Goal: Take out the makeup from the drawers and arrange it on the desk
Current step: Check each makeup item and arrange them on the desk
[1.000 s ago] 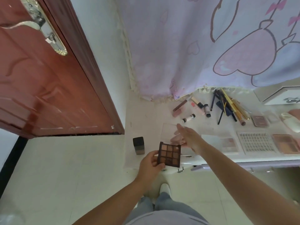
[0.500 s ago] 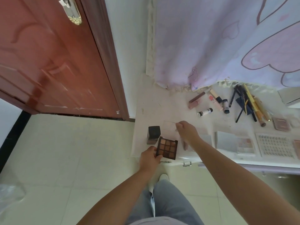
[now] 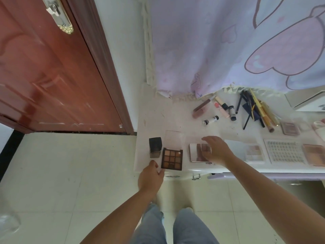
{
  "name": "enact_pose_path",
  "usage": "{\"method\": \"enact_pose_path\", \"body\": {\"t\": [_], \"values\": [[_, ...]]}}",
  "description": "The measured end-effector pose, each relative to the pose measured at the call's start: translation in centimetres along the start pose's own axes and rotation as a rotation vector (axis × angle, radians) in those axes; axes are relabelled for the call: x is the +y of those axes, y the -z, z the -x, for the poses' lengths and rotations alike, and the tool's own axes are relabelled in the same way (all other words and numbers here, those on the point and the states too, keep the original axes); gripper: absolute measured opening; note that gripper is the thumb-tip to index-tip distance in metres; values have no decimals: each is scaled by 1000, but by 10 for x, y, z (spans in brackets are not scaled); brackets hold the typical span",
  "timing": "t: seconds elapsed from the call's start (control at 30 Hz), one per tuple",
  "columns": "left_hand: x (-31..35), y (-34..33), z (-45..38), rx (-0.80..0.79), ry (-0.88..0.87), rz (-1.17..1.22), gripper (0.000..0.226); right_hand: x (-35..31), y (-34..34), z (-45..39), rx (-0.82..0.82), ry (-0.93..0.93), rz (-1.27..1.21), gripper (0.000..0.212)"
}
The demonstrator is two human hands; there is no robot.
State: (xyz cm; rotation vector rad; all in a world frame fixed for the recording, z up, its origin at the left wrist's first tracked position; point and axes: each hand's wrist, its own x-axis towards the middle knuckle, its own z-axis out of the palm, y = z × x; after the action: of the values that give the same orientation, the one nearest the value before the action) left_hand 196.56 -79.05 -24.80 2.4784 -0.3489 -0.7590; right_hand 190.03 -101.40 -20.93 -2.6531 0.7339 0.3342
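A brown nine-pan eyeshadow palette (image 3: 172, 159) lies on the white desk (image 3: 158, 113) near its front left corner, its clear lid (image 3: 174, 139) folded open behind it. My left hand (image 3: 151, 176) is just below the palette's lower left corner, fingers relaxed, fingertips at its edge. My right hand (image 3: 216, 149) hovers with spread fingers over a mirrored compact (image 3: 197, 152) to the palette's right. A small bottle with a black cap (image 3: 155, 147) stands left of the palette.
Lipsticks and tubes (image 3: 216, 110), brushes and pencils (image 3: 255, 110), a lash tray (image 3: 284, 151) and more palettes (image 3: 255, 152) lie along the desk to the right. A red door (image 3: 52, 76) stands at left. A curtain (image 3: 228, 41) hangs behind. Drawer handles (image 3: 196, 176) sit below the front edge.
The palette went from my left hand's grip down onto the desk beside the bottle. My right hand let go of the lid and moved right, over the mirrored compact.
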Motion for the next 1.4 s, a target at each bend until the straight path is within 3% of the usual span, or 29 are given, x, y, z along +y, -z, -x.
{"method": "enact_pose_path", "body": {"t": [0.13,0.2,0.57,0.73,0.87,1.0,1.2,1.4], "values": [[0,-6,18,45,30,-23,24,23,-8,12,-204,119,177,84],[1,-11,32,51,60,-21,22,29,-13,13,-223,149,217,92],[36,-22,76,60,123,-142,33,43,-15,23,-59,268,190,58],[78,-16,62,-100,-25,188,60,47,13,56,-80,260,-197,33],[114,1,58,-325,-131,491,79,50,49,81,-97,327,-364,40],[139,22,61,-447,-325,546,42,48,84,101,-45,345,-438,33],[188,61,74,-323,-467,674,32,35,140,116,74,357,-499,19],[266,134,89,-238,-671,855,19,9,241,116,349,453,-660,16]]}}
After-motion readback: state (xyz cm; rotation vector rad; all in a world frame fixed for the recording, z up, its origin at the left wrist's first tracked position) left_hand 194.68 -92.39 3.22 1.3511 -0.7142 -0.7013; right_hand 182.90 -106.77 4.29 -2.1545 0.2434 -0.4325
